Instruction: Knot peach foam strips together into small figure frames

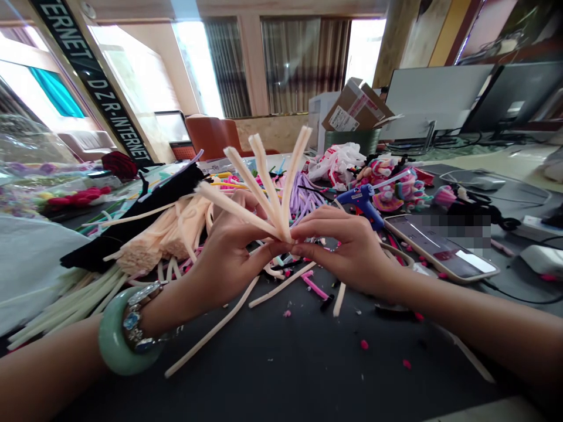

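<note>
Both hands meet in the middle of the head view over the dark table. A fan of several cream pipe cleaners (264,181) rises from between their fingertips, spread at the top and gathered at the base. My left hand (235,243) is closed, pinching that base from the left. From the right, my right hand (341,240) pinches the same gathered end between thumb and fingers. The exact join is hidden by the fingertips. Loose cream pipe cleaners (215,328) lie on the table beneath. A thick cream bundle of pipe cleaners (149,249) rests left of my left hand.
A blue glue gun (361,204) and a phone (440,246) lie to the right. Purple pipe cleaners (305,193), a black bundle (132,217) and a white plastic bag (336,163) crowd the back. Small pink scraps (364,344) dot the dark tabletop (308,375).
</note>
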`<state>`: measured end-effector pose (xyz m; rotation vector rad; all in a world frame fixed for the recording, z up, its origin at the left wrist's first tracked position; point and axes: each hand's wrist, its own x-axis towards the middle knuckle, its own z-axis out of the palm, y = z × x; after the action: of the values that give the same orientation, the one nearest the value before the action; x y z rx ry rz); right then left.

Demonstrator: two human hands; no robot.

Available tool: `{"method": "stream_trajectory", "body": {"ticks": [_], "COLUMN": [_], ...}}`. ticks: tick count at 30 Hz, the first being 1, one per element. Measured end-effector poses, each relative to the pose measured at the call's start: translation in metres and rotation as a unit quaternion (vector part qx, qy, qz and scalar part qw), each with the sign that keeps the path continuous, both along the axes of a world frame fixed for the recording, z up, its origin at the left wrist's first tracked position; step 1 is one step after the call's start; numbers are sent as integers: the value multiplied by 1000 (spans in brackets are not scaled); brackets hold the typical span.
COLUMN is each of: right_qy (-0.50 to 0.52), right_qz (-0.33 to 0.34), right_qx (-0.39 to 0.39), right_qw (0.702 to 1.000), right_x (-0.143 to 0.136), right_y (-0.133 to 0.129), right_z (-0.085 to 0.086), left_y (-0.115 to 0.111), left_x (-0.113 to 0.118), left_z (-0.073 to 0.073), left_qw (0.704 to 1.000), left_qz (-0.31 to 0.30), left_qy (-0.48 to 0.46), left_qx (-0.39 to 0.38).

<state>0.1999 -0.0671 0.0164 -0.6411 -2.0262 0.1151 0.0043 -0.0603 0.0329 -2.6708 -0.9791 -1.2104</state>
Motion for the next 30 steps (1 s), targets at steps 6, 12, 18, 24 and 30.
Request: {"method": "stream_trajectory", "body": {"ticks": [6, 12, 18, 24, 30], "right_qy": [32, 107, 227, 228, 198], "right_qz": [58, 106, 182, 160, 113], "right_qx": [-93, -259, -384, -375, -348], "right_qw": [993, 954, 876, 884, 909], "right_x": [3, -1, -11, -14, -9], "right_y": [5, 4, -7, -11, -5], "right_z": [1, -3, -4, -4, -7], "left_y": [4, 1, -5, -10, -13], "left_x": [1, 5, 9, 13, 12], "left_z": [-11, -12, -11, -14, -5], "left_qw": [997, 994, 986, 979, 981], "left_qz": [-25, 14, 7, 1, 15], "left_qy": [-67, -102, -120, -132, -48], "left_qx": [-43, -44, -115, -155, -188]}}
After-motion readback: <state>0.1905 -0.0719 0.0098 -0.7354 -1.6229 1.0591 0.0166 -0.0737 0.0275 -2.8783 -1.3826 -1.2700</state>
